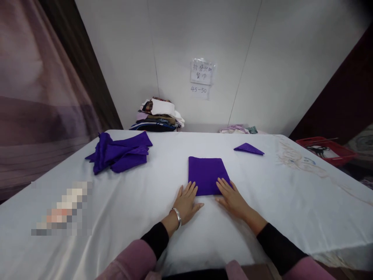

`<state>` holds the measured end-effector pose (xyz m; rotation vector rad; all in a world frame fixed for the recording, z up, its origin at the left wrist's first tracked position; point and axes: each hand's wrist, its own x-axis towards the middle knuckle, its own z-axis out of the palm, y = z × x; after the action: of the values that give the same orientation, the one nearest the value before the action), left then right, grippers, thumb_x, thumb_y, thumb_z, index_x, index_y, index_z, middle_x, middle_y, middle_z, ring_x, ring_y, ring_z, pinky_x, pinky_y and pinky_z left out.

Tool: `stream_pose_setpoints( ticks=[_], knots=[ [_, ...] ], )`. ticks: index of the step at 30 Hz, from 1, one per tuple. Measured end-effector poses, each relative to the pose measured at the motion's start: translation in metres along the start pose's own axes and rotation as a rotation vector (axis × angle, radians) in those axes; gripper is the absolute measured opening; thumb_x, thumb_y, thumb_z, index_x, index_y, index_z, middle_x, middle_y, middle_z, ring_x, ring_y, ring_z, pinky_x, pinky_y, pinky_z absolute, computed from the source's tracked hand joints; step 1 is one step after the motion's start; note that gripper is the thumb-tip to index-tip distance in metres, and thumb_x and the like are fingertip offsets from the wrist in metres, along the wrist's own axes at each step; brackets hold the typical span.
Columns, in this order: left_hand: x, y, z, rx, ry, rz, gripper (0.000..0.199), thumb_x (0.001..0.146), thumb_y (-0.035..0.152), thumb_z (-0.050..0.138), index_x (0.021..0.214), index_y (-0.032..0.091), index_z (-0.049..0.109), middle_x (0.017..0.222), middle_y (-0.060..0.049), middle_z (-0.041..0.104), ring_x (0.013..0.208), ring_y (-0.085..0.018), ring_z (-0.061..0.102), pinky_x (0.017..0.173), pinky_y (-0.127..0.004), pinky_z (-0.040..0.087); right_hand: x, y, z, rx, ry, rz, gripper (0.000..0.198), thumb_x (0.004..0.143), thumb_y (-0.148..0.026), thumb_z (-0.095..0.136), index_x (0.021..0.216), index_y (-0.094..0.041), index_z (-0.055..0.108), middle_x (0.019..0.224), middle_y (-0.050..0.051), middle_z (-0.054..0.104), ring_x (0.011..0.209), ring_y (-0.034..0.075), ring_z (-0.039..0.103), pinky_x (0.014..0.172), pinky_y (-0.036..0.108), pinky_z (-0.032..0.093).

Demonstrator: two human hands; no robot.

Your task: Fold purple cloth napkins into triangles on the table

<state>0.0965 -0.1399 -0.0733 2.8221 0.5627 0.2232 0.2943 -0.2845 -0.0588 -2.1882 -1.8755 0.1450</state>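
Observation:
A purple cloth napkin (206, 173), folded to a flat, near-square shape, lies on the white tablecloth in front of me. My left hand (186, 202) rests with its fingertips on the napkin's near left corner, fingers stretched out and thumb apart. On the near right corner lies my right hand (231, 196), flat with its fingers extended. Neither hand grips anything. Farther right sits another purple napkin (249, 148), folded into a small triangle. A loose, crumpled heap of purple napkins (121, 152) is at the far left.
The white tablecloth (169, 167) has embroidery on its right side. Folded clothes (159, 114) are stacked behind the far edge, against a wall with a handwritten paper sign (201, 74). A red basket (326, 149) stands beyond the right edge. A pixelated patch (62, 208) covers something at left.

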Motion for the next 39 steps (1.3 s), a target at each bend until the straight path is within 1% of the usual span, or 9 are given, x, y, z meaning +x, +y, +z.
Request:
stream_pose_setpoints(
  ticks=[3, 7, 10, 12, 21, 28, 31, 34, 39],
  knots=[
    [0.003, 0.002, 0.001, 0.006, 0.006, 0.0, 0.07, 0.085, 0.059, 0.034, 0.136, 0.012, 0.035, 0.145, -0.015, 0.027, 0.136, -0.028, 0.016, 0.108, -0.053, 0.012, 0.033, -0.025, -0.009, 0.049, -0.039, -0.101, 0.062, 0.089, -0.054, 0.031, 0.141, -0.02, 0.025, 0.148, 0.008, 0.021, 0.136, 0.022, 0.014, 0.11, 0.045, 0.009],
    [0.004, 0.001, 0.01, -0.002, -0.02, -0.049, 0.071, 0.084, 0.059, 0.035, 0.136, 0.011, 0.036, 0.143, -0.017, 0.031, 0.136, -0.029, 0.016, 0.108, -0.053, 0.012, 0.083, -0.054, -0.001, 0.116, -0.151, -0.236, 0.061, 0.09, -0.052, 0.028, 0.142, -0.018, 0.023, 0.148, 0.009, 0.021, 0.137, 0.021, 0.013, 0.11, 0.042, 0.007],
    [0.003, -0.002, 0.018, -0.012, -0.018, -0.06, 0.074, 0.084, 0.062, 0.031, 0.138, 0.011, 0.032, 0.142, -0.016, 0.034, 0.135, -0.029, 0.018, 0.109, -0.052, 0.01, 0.116, -0.06, 0.012, 0.126, -0.234, -0.279, 0.062, 0.091, -0.052, 0.026, 0.141, -0.016, 0.025, 0.147, 0.01, 0.022, 0.137, 0.021, 0.013, 0.11, 0.041, 0.006],
    [0.002, -0.003, 0.022, -0.01, -0.013, -0.06, 0.079, 0.082, 0.065, 0.029, 0.139, 0.011, 0.028, 0.143, -0.016, 0.031, 0.135, -0.03, 0.017, 0.109, -0.052, 0.01, 0.134, -0.056, 0.02, 0.112, -0.266, -0.278, 0.063, 0.09, -0.054, 0.024, 0.141, -0.016, 0.026, 0.148, 0.01, 0.021, 0.137, 0.021, 0.013, 0.11, 0.043, 0.006],
    [-0.001, -0.001, 0.025, -0.021, -0.045, -0.054, 0.088, 0.078, 0.07, 0.026, 0.141, 0.009, 0.022, 0.148, -0.015, 0.016, 0.137, -0.029, 0.004, 0.11, -0.053, 0.004, 0.207, -0.032, 0.045, -0.021, -0.203, -0.114, 0.068, 0.088, -0.057, 0.022, 0.143, -0.017, 0.019, 0.15, 0.007, 0.012, 0.137, 0.021, 0.007, 0.109, 0.046, 0.0],
    [0.0, 0.002, 0.026, -0.051, -0.061, -0.065, 0.089, 0.077, 0.071, 0.027, 0.143, 0.011, 0.018, 0.148, -0.015, 0.017, 0.137, -0.031, 0.003, 0.109, -0.056, 0.004, 0.257, -0.02, 0.056, -0.046, -0.191, 0.066, 0.063, 0.09, -0.053, 0.02, 0.143, -0.019, 0.018, 0.151, 0.006, 0.01, 0.137, 0.022, 0.005, 0.107, 0.05, 0.0],
    [-0.001, 0.003, 0.027, -0.054, -0.053, -0.06, 0.088, 0.078, 0.071, 0.027, 0.143, 0.011, 0.016, 0.148, -0.014, 0.017, 0.137, -0.03, 0.001, 0.109, -0.056, 0.002, 0.27, -0.016, 0.059, -0.041, -0.18, 0.131, 0.061, 0.09, -0.054, 0.021, 0.142, -0.022, 0.018, 0.151, 0.005, 0.009, 0.137, 0.023, 0.004, 0.106, 0.053, 0.002],
    [-0.003, 0.003, 0.028, -0.048, -0.046, -0.057, 0.087, 0.079, 0.07, 0.026, 0.143, 0.012, 0.017, 0.148, -0.013, 0.018, 0.137, -0.029, 0.0, 0.11, -0.055, 0.001, 0.278, -0.015, 0.061, -0.018, -0.114, 0.199, 0.059, 0.09, -0.053, 0.025, 0.141, -0.024, 0.023, 0.15, 0.006, 0.013, 0.137, 0.024, 0.008, 0.105, 0.053, 0.005],
    [-0.003, 0.003, 0.022, -0.047, -0.051, -0.057, 0.087, 0.079, 0.07, 0.021, 0.142, 0.009, 0.019, 0.148, -0.014, 0.017, 0.137, -0.027, 0.0, 0.111, -0.053, 0.002, 0.279, -0.02, 0.05, 0.012, 0.002, 0.278, 0.057, 0.092, -0.046, 0.02, 0.141, -0.017, 0.024, 0.146, 0.012, 0.025, 0.134, 0.026, 0.018, 0.105, 0.052, 0.012]
  ],
)
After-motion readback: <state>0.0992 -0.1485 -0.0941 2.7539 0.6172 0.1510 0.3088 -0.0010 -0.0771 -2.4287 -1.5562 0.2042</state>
